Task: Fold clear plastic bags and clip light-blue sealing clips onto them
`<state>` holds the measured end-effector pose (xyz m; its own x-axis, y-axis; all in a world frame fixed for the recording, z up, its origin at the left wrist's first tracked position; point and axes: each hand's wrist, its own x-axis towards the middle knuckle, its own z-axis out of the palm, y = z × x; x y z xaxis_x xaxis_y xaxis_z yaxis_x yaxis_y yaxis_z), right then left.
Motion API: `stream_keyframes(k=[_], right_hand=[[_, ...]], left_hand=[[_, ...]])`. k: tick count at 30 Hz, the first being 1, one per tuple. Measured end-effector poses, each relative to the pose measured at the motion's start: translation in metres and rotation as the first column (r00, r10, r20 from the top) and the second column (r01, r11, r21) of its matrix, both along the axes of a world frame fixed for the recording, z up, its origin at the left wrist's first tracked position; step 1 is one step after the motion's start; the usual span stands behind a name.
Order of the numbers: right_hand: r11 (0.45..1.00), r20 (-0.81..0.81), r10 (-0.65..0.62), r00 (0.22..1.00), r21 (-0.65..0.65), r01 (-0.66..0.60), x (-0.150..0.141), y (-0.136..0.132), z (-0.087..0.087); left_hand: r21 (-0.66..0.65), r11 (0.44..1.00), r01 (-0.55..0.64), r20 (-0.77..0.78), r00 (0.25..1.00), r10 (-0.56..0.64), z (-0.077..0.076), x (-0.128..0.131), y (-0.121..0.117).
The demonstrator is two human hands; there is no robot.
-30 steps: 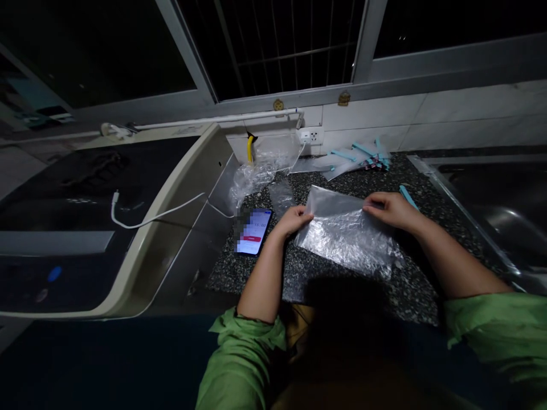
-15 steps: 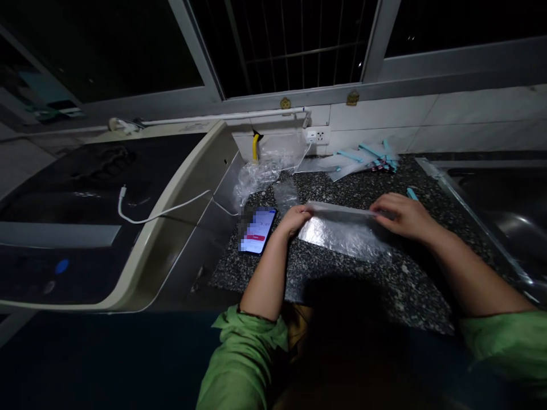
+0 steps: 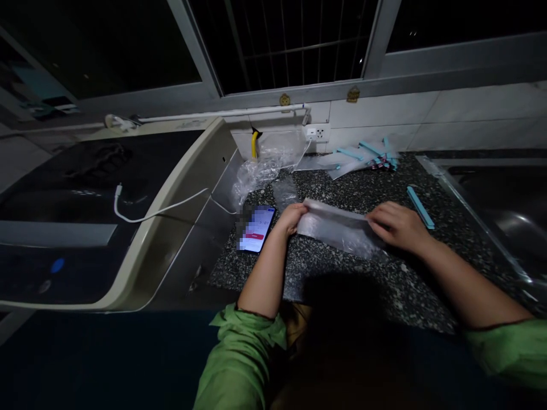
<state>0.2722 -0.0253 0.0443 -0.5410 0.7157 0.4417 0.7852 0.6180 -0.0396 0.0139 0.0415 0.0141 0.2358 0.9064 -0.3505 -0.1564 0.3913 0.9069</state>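
Note:
A clear plastic bag [image 3: 337, 230] is stretched between my hands just over the speckled dark countertop [image 3: 342, 285]. My left hand [image 3: 292, 217] pinches its upper left corner. At its upper right corner, my right hand [image 3: 395, 225] has its fingers closed on the edge. A light-blue strip [image 3: 420, 207] lies on the counter just beyond my right hand. Left of my left wrist rests a lit phone [image 3: 258, 228], part of its screen blurred out. Another flat piece of clear plastic [image 3: 285, 192] lies behind my left hand.
Against the wall lie crumpled clear plastic [image 3: 256, 173] and a pile of light-blue strips [image 3: 376, 152] with plastic sleeves. A washing machine [image 3: 141, 228] with a white cable [image 3: 171, 213] across it stands left. A metal sink [image 3: 508, 219] is at right; an outlet [image 3: 318, 133] is behind.
My right hand has shifted slightly left and down along with the bag's right end. More of the light-blue strip now shows beside it. My left hand keeps its pinch.

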Motion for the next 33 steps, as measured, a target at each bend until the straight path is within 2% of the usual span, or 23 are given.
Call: stream_keyframes(k=[3, 5, 7, 10, 12, 15, 18, 19, 20, 22, 24, 26, 28, 31, 33], right_hand=[[0.980, -0.106, -0.077, 0.991, 0.177, 0.095, -0.003, -0.008, 0.000], [0.972, -0.060, -0.015, 0.998, 0.234, 0.029, -0.013, -0.015, -0.006], [0.986, 0.047, 0.032, 0.998, 0.162, -0.039, -0.030, -0.021, -0.016], [0.990, 0.149, -0.045, 0.988, 0.138, 0.025, -0.053, -0.023, -0.029], [0.988, 0.189, -0.093, 0.978, 0.141, 0.066, -0.059, -0.020, -0.032], [0.989, 0.181, -0.126, 0.975, 0.095, 0.110, -0.049, -0.012, -0.028], [0.989, 0.115, -0.146, 0.983, -0.015, 0.148, -0.031, -0.006, -0.020], [0.985, 0.104, -0.154, 0.983, -0.060, 0.160, -0.025, -0.005, -0.017], [0.980, 0.098, -0.164, 0.982, -0.101, 0.174, -0.021, -0.004, -0.015], [0.969, 0.097, -0.169, 0.981, -0.168, 0.183, -0.017, -0.004, -0.011], [0.963, 0.092, -0.137, 0.986, -0.220, 0.154, -0.018, -0.006, -0.007], [0.958, 0.086, -0.081, 0.993, -0.270, 0.101, -0.022, -0.008, -0.005], [0.948, 0.086, -0.047, 0.995, -0.310, 0.071, -0.022, -0.010, -0.002], [0.933, 0.044, -0.050, 0.998, -0.353, 0.063, -0.010, -0.009, 0.003], [0.912, -0.039, -0.074, 0.997, -0.406, 0.052, 0.006, -0.006, 0.007]], left_hand=[[-0.025, 0.999, -0.032, 0.024, 0.999, 0.033, 0.001, -0.001, 0.000], [-0.034, 0.999, -0.037, 0.020, 0.999, 0.038, 0.000, 0.000, 0.000], [-0.034, 0.999, -0.040, 0.010, 0.999, 0.040, -0.001, 0.003, -0.001], [-0.029, 0.998, -0.052, 0.005, 0.999, 0.052, -0.004, 0.008, -0.002], [-0.025, 0.998, -0.049, -0.026, 0.999, 0.048, -0.004, 0.010, -0.002], [0.044, 0.998, -0.051, -0.178, 0.982, 0.058, -0.001, 0.011, 0.000], [0.234, 0.970, -0.058, -0.345, 0.928, 0.139, 0.004, 0.004, -0.005], [0.330, 0.943, -0.035, -0.386, 0.907, 0.169, 0.005, 0.001, -0.010], [0.455, 0.890, 0.027, -0.437, 0.878, 0.197, 0.006, -0.003, -0.016], [0.634, 0.728, 0.263, -0.543, 0.821, 0.176, 0.006, -0.009, -0.030], [0.677, 0.612, 0.409, -0.599, 0.789, 0.136, 0.004, -0.012, -0.044], [0.701, 0.582, 0.412, -0.595, 0.788, 0.159, 0.001, -0.012, -0.052], [0.691, 0.632, 0.351, -0.562, 0.811, 0.163, -0.002, -0.009, -0.054], [0.589, 0.775, 0.230, -0.494, 0.861, 0.120, -0.004, -0.008, -0.050], [0.526, 0.835, 0.160, -0.434, 0.895, 0.101, -0.003, -0.009, -0.049]])
